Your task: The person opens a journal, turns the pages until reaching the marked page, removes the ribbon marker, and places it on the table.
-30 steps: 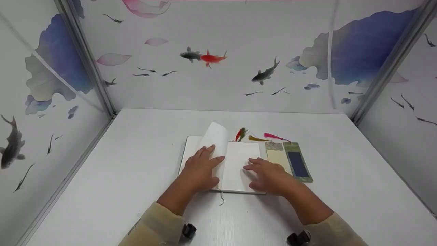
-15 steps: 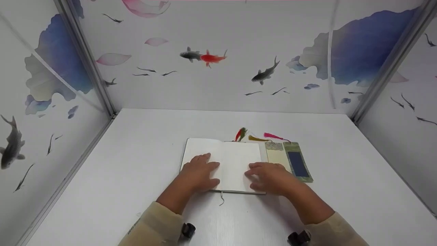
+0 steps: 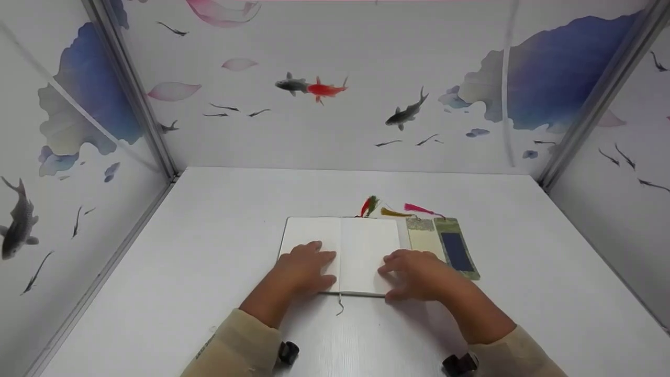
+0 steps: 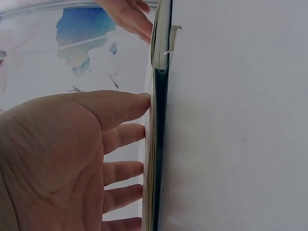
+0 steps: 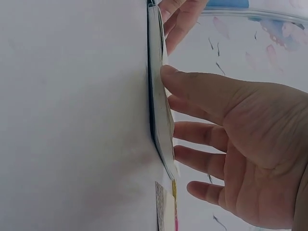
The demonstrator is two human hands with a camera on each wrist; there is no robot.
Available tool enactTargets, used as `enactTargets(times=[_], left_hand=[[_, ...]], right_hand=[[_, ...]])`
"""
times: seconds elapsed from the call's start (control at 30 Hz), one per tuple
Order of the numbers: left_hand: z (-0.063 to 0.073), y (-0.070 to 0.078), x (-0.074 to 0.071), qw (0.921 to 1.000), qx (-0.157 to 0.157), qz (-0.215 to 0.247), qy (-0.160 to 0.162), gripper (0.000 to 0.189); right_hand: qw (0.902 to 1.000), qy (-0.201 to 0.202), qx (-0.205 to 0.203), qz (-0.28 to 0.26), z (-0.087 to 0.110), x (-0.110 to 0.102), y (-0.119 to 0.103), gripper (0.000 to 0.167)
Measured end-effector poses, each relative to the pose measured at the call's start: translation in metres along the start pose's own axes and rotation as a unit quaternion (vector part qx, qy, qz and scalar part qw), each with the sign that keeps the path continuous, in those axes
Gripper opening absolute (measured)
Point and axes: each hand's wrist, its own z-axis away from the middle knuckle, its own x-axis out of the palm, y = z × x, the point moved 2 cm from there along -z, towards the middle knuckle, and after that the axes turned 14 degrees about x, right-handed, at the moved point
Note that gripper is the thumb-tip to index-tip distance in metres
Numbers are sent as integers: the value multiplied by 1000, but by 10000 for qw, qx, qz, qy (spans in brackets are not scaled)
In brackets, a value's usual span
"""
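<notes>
An open notebook (image 3: 366,235) with blank white pages and a dark cover lies flat on the table. My left hand (image 3: 303,267) rests on its left page with the fingers spread; in the left wrist view the fingertips (image 4: 135,134) meet the paper. On the right page lie the fingers of my right hand (image 3: 419,272), its thumb at the lower right edge. The right wrist view shows that thumb (image 5: 183,82) against the page block and the little finger apart from it. A thin ribbon marker (image 3: 341,305) hangs out below the spine.
Right of the notebook lie a cream bookmark (image 3: 426,242) and a green one (image 3: 457,251) with a dark blue panel. Behind them are pink (image 3: 419,209), mustard (image 3: 396,212) and red-green tassels (image 3: 369,206). Printed white walls (image 3: 335,131) enclose the table (image 3: 220,220).
The lifted page has fallen flat to the left. My left hand has slid slightly toward me, and my right hand has shifted slightly right, its thumb now at the notebook's lower edge.
</notes>
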Motion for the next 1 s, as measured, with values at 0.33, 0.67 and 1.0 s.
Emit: enactTargets(times=[0.33, 0.67, 1.0], left_hand=[[0, 0, -1, 10000, 31, -84, 22, 64], [3, 3, -2, 10000, -28, 11, 3, 63], [1, 4, -1, 10000, 9, 21, -72, 79]], right_hand=[[9998, -170, -38, 31, 0, -3, 1, 45], [9982, 85, 179, -573, 3, -3, 5, 31], [9965, 528, 246, -600, -6, -3, 4, 24]])
